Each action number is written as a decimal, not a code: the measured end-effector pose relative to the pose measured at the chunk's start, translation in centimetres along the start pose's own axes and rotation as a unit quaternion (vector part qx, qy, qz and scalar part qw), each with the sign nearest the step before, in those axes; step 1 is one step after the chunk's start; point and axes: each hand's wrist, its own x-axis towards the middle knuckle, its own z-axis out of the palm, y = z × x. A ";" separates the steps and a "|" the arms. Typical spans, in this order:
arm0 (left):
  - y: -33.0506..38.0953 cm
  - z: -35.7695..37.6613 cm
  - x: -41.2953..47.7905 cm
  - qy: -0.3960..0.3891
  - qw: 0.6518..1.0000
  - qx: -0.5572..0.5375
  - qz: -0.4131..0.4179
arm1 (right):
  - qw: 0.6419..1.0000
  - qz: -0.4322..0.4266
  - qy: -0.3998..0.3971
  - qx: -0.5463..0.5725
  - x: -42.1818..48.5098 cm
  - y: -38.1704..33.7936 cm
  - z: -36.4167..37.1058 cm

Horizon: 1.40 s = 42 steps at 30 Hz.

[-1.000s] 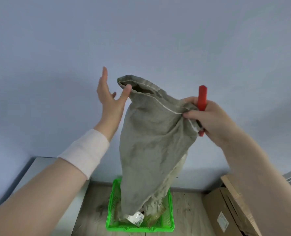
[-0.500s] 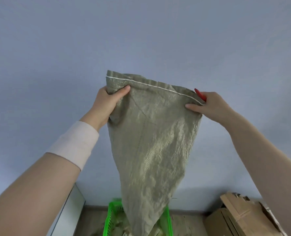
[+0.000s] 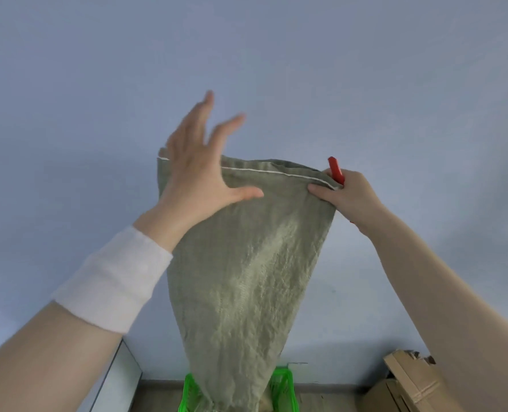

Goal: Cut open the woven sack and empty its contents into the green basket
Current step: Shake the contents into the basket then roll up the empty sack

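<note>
A grey-green woven sack (image 3: 247, 278) hangs upside down in front of me, its stitched hem at the top and its lower end reaching into the green basket (image 3: 282, 388) on the floor. My right hand (image 3: 345, 197) pinches the sack's upper right corner and also holds a red-handled cutter (image 3: 335, 171). My left hand (image 3: 199, 173) is in front of the sack's upper left corner with fingers spread and blurred, gripping nothing. The sack's upper left corner is partly hidden behind that hand. A white band wraps my left wrist.
A plain blue-grey wall fills the background. Cardboard boxes (image 3: 407, 385) stand on the floor at the lower right. A pale cabinet edge (image 3: 125, 379) is at the lower left, beside the basket. Wooden floor shows around the basket.
My left hand has let go of the sack's upper left corner and opened, fingers spread upward. The right hand still holds its corner and the cutter. The sack hangs slightly lower.
</note>
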 end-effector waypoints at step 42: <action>0.3 0.2 0.0 -0.184 0.872 -0.392 -0.226 | 0.946 0.053 -0.001 0.321 -1.3 -4.6 2.5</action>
